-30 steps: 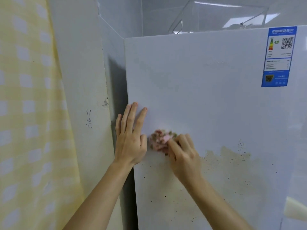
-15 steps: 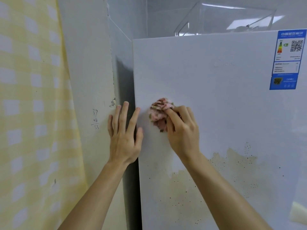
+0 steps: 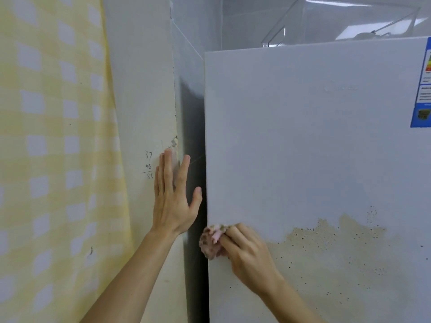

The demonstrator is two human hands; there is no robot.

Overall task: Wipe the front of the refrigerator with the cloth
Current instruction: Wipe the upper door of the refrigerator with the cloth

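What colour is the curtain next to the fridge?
The curtain is pale yellow with white checks, a gingham pattern, seen clearly in the head view on the left.

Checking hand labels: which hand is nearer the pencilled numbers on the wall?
Left. The left hand, fingers straight, is just right of the numbers. The right hand is lower and further right, on the refrigerator front, holding the cloth.

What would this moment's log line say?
right hand: holds cloth against refrigerator front, left edge | left hand: fingers straight, beside wall | brown stain: right of cloth
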